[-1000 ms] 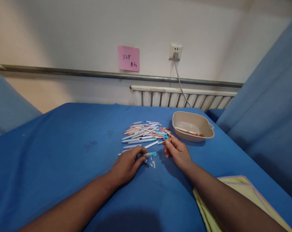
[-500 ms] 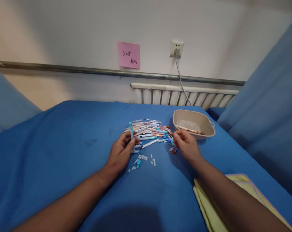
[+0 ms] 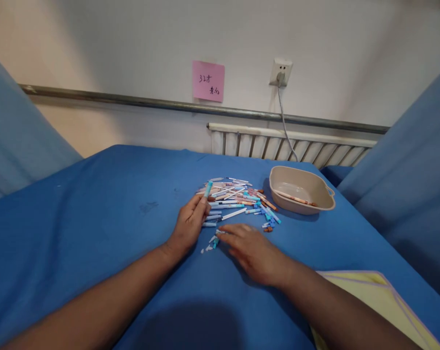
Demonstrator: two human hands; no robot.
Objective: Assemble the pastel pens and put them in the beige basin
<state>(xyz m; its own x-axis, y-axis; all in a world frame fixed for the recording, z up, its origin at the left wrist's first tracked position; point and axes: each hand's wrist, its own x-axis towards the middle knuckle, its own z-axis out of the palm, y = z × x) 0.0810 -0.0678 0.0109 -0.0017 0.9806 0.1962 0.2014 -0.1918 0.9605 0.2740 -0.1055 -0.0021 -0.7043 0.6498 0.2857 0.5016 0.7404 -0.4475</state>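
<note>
A light-blue pen barrel with a teal end [image 3: 208,188] stands tilted in my left hand [image 3: 191,221], held between thumb and fingers. My right hand [image 3: 251,253] is stretched out over several small white plug-like pieces [image 3: 209,248]. Its fingertips reach the pieces beside a small teal part [image 3: 215,242], and partly cover them. Just beyond both hands lies a loose heap of pens and pen parts [image 3: 229,197], in white, pink, blue and orange. Blue and brown caps [image 3: 268,226] lie at the heap's right front.
A beige plastic basin [image 3: 325,207] stands at the right, with one orange-patterned pen [image 3: 293,197] in it. A folded yellow cloth [image 3: 365,301] lies near my right forearm. Blue cloth [image 3: 114,233] covers the table. Behind are a radiator [image 3: 249,141] and a metal rail [image 3: 150,102].
My right hand has moved left and nearer, from the heap's right side to the small white pieces. The pen barrel is still in my left hand, now tilted. The view has shifted slightly left.
</note>
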